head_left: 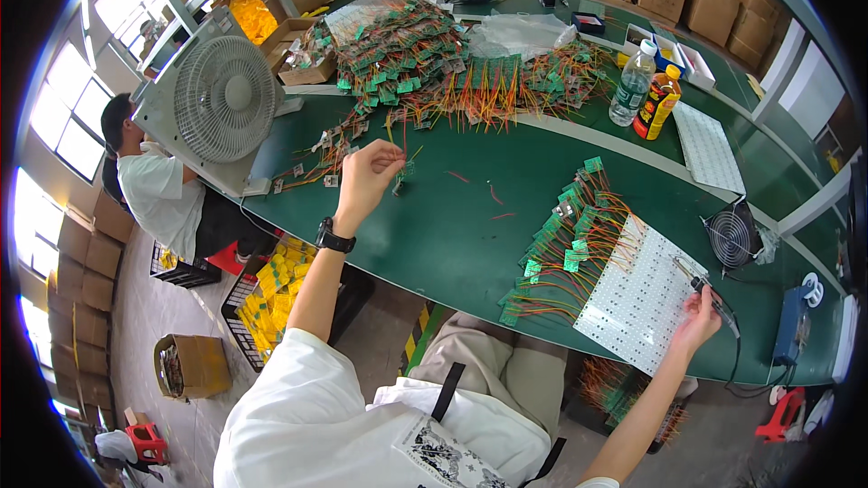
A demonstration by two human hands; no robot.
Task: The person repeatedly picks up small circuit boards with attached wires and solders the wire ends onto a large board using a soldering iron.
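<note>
My left hand (pixel 371 173) is raised over the left part of the green bench, fingertips pinched on the thin wires of a small green circuit board (pixel 404 178) that hangs by them. My right hand (pixel 696 318) grips a soldering iron (pixel 713 296) by its handle, over the right edge of a white panel with rows of holes (pixel 624 314). The iron's tip points up and left above that panel. Along the panel's left side lie several green circuit boards (pixel 541 258), their orange and red wires reaching onto it.
A large heap of wired boards (pixel 398 50) covers the back of the bench. A fan (pixel 226 95) stands at left, near a seated person (pixel 163 185). A water bottle (pixel 633 83), drink bottle (pixel 658 104), small black fan (pixel 732 237) and blue solder-reel holder (pixel 792 325) are at right.
</note>
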